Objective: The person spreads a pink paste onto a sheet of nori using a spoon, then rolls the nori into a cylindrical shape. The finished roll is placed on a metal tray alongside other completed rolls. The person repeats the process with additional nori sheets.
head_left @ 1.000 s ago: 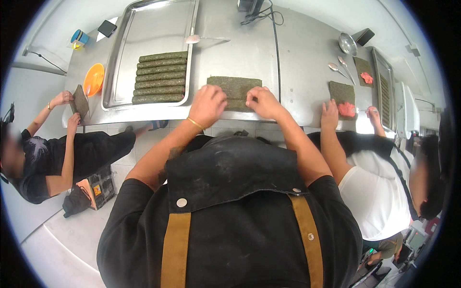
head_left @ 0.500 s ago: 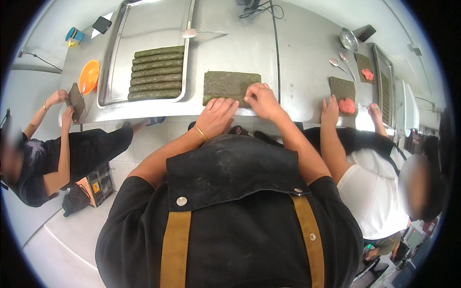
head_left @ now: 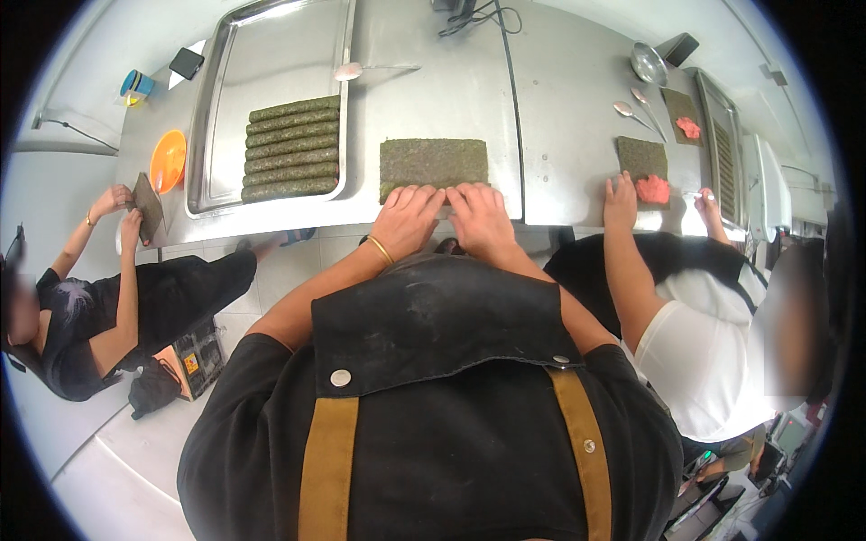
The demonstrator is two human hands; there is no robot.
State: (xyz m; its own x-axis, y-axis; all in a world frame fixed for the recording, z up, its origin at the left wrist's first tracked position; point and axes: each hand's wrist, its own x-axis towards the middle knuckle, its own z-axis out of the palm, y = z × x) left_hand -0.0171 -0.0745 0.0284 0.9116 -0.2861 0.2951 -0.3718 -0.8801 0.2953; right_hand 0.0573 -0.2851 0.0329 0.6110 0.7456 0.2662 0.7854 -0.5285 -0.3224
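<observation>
A dark green nori sheet (head_left: 433, 160) lies flat on the steel table before me, its near edge by the table's front. My left hand (head_left: 409, 216) has its fingers curled over that near edge, left of the middle. Close beside it, my right hand (head_left: 478, 214) curls over the same edge, thumb side inward. Both grip the sheet there, and the fingers hide the edge and anything under it. Several finished nori rolls (head_left: 291, 148) lie side by side in the metal tray (head_left: 345, 99) to the left.
A spoon (head_left: 349, 71) rests across the tray's right rim. An orange bowl (head_left: 169, 160) stands left of the tray, near a person holding a nori sheet (head_left: 146, 207). At right, another person works at a nori sheet (head_left: 642, 155) with pink filling (head_left: 652, 189). A cable (head_left: 483, 20) lies at the back.
My right hand has gone from a pinch at the sheet's right corner to lying beside my left hand, fingers over the near edge. My left hand stays at that edge.
</observation>
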